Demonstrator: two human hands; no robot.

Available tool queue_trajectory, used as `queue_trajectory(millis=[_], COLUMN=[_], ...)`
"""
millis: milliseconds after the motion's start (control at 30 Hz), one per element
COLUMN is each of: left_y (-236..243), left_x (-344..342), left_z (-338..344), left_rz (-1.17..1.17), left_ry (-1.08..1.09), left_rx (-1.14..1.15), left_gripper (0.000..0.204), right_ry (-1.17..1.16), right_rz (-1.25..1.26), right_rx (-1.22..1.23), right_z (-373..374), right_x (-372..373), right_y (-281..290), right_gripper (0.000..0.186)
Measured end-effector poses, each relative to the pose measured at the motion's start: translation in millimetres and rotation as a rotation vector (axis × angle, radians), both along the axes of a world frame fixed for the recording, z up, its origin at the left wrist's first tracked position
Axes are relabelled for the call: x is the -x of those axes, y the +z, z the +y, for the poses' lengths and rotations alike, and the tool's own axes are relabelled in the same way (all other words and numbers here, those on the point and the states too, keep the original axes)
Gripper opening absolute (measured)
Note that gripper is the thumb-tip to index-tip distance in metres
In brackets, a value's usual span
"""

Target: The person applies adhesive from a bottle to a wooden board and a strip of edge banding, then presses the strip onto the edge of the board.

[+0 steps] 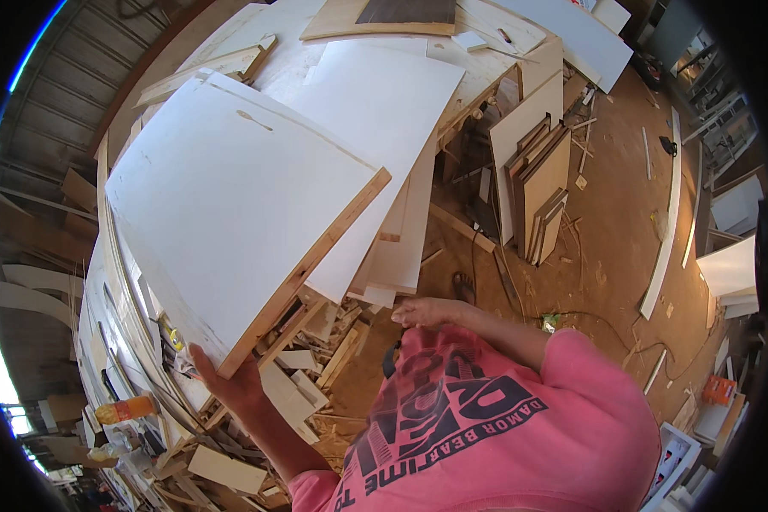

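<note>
A large white panel (222,205) with a bare wood strip (307,269) along its near edge lies tilted across the workbench. My left hand (230,382) grips its near left corner, the thumb outside and the other fingers hidden beneath. Under it, a second white panel (392,102) sticks out to the right, with further board edges below. My right hand (418,312) is in front of my waist, its fingers curled together, close to the corner of a lower board (379,296). Whatever those fingers may hold is hidden.
Wood offcuts (303,375) are heaped under the bench's near side. Several boards (542,192) lean upright to the right. A long white strip (667,230) and a cable lie on the brown floor. An orange bottle (126,410) is at the left.
</note>
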State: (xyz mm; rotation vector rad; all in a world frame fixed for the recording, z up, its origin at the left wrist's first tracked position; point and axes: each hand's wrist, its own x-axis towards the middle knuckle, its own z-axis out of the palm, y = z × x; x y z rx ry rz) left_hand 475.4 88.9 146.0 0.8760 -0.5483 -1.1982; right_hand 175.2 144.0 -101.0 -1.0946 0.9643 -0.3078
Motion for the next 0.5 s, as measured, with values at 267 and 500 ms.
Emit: queue_trajectory(millis=[267, 500], left_y=[-61, -103], left_x=[115, 184], left_z=[-15, -13], left_rz=[0.059, 0.083], left_ry=[-0.176, -0.162], left_rx=[-0.141, -0.218], left_gripper=[0.06, 0.065], right_ry=[0.302, -0.044], right_rz=[0.393, 0.461], right_rx=[0.906, 0.39], right_z=[-10, -30], right_x=[121, 269], right_y=[-86, -95], right_gripper=[0.038, 0.033])
